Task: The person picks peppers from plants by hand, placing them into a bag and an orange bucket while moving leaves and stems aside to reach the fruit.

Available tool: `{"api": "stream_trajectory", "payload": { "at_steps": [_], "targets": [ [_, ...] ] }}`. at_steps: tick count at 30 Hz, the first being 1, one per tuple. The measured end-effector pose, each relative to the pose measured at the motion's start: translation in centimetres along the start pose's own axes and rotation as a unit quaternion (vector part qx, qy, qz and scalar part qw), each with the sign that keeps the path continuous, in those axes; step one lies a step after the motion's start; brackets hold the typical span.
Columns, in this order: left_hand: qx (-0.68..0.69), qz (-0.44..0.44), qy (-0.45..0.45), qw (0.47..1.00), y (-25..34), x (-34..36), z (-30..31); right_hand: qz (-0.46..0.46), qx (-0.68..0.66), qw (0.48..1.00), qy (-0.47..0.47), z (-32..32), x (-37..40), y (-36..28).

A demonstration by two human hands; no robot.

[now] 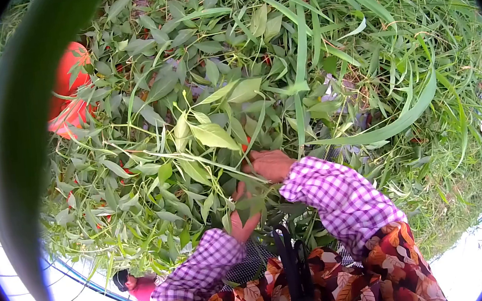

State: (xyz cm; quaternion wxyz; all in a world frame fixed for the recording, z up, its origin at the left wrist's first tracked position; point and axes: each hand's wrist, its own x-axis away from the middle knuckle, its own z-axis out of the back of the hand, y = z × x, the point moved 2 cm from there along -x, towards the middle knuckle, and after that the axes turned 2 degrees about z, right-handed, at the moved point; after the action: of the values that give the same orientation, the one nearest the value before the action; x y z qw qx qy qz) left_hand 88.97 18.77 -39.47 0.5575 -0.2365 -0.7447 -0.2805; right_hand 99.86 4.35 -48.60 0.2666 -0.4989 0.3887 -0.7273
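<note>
Both hands are in among leafy green plants (162, 88) with small red peppers showing between the leaves. My right hand (272, 165) has its fingers bent beside a red pepper (246, 144), behind a green stem; leaves hide its fingertips. Just below and to the left, my left hand (243, 215) is held upright among the leaves, fingers apart, partly covered by foliage. Nothing shows in its palm. Checked purple and white sleeves cover both forearms.
A red container (72, 89) stands among the plants at the upper left. Long grass blades (392, 124) cross the right side. One large blurred leaf (15, 152) hangs close on the left. Part of another person (140, 287) shows at the lower left.
</note>
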Motion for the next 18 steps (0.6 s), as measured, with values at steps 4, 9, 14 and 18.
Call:
{"api": "stream_trajectory", "payload": {
  "at_steps": [4, 9, 14, 18],
  "targets": [
    [-0.263, 0.04, -0.089, 0.96, 1.6, 0.9, 0.1, 0.007, 0.012, 0.999, 0.044, -1.7, -1.3, 0.3],
    [-0.595, -0.153, -0.042, 0.788, -0.7, 0.7, 5.0, -0.04, -0.025, 0.999, -0.019, 0.2, 0.0, 0.3],
    [-0.899, -0.184, -0.145, 0.37, 2.1, -1.9, -1.8, -0.014, -0.021, 0.999, 0.039, 2.6, 2.1, -0.4],
    [-0.803, -0.303, -0.124, 0.499, 0.3, -5.6, -0.4, 0.03, 0.061, 0.982, 0.178, 0.8, 2.4, 0.7]
  ]
}}
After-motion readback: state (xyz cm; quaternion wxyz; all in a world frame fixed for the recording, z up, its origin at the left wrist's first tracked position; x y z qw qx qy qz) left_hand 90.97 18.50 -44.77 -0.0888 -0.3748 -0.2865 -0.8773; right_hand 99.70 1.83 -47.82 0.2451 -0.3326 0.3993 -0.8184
